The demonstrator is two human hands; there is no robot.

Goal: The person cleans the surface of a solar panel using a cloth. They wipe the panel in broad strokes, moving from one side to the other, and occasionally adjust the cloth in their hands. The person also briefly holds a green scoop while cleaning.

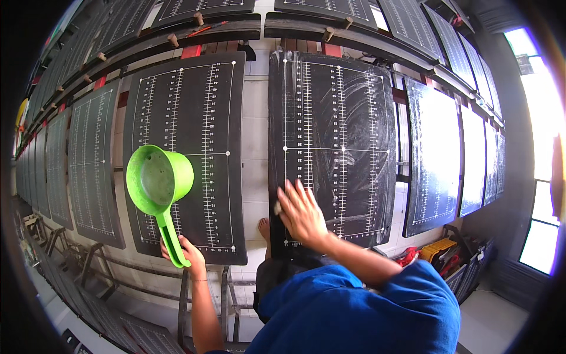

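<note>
My left hand (184, 252) grips the handle of a bright green plastic scoop (158, 180), held up with its open bowl facing me, in front of a black ruled panel (194, 118). My right hand (302, 213) lies flat with fingers spread on the lower left part of a wet, streaked black ruled panel (342, 118); a small pale thing shows at its thumb side, too small to tell what. Both panels lean on a tiled surface with white scale lines on them.
Many more black ruled panels (88, 159) stand in rows to the left, right (433, 153) and above on rails with wooden pegs. Metal stands (230, 295) sit below. Red and yellow items (433, 252) lie at lower right. Bright windows (545, 118) at far right.
</note>
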